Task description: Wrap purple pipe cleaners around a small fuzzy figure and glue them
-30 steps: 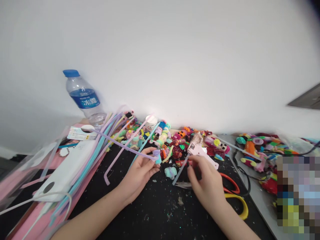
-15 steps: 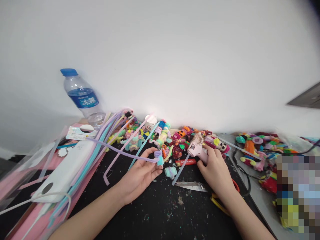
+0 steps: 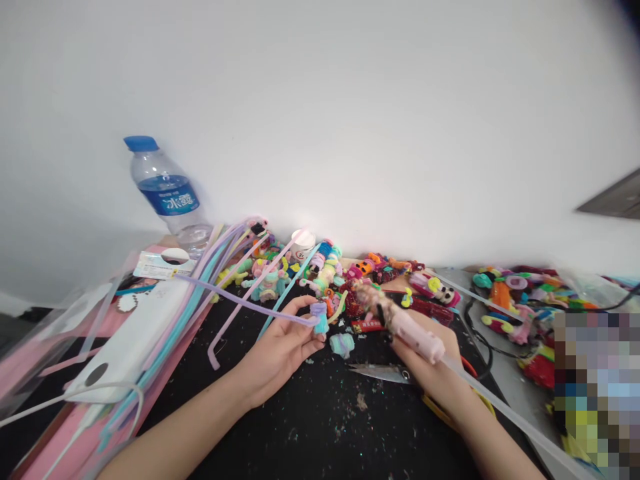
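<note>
My left hand pinches a small purple and teal fuzzy piece at the end of a long lilac pipe cleaner that runs off to the left. My right hand grips a pink hot glue gun, lifted off the black mat, its nozzle pointing left toward the fuzzy piece and a clear glue stick trailing out behind to the lower right. A pale green and lilac fuzzy coil lies on the mat between my hands.
Scissors lie under my right hand. A heap of coloured pipe-cleaner figures lines the wall, with more at the right. A water bottle stands at the back left above a packet of pipe cleaners.
My right hand left the scissors, took hold of the glue gun and lifted and turned it so its nozzle points at the piece in my left hand. The left hand barely moved.
</note>
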{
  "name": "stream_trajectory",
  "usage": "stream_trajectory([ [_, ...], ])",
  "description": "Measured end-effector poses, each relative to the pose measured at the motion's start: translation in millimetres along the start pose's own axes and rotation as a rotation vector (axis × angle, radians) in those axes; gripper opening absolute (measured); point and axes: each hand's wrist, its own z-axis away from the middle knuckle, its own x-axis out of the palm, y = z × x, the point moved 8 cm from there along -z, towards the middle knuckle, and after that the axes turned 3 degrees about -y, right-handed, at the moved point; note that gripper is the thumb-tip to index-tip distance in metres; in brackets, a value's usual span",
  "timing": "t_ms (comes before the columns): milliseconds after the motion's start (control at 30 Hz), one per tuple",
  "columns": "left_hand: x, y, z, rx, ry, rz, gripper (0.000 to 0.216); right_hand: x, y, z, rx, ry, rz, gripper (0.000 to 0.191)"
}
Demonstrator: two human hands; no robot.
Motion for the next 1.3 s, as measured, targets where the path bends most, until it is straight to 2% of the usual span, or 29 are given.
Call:
stream_trajectory([
  [133, 0, -1, -1, -0.016, -0.001, -0.003, 0.024, 19, -15, 1, -0.085, -0.175, -0.113, 0.014],
  [300, 0, -3, 1, -0.035, 0.005, -0.007, 0.025, 28, -18, 2, -0.089, -0.237, -0.155, 0.015],
  [933, 0, -4, 0, -0.042, 0.008, 0.007, 0.027, 32, -17, 3, -0.055, -0.273, -0.138, 0.014],
  [1300, 0, -3, 1, -0.041, 0.005, 0.036, 0.026, 29, -13, 4, -0.062, -0.237, -0.109, 0.017],
])
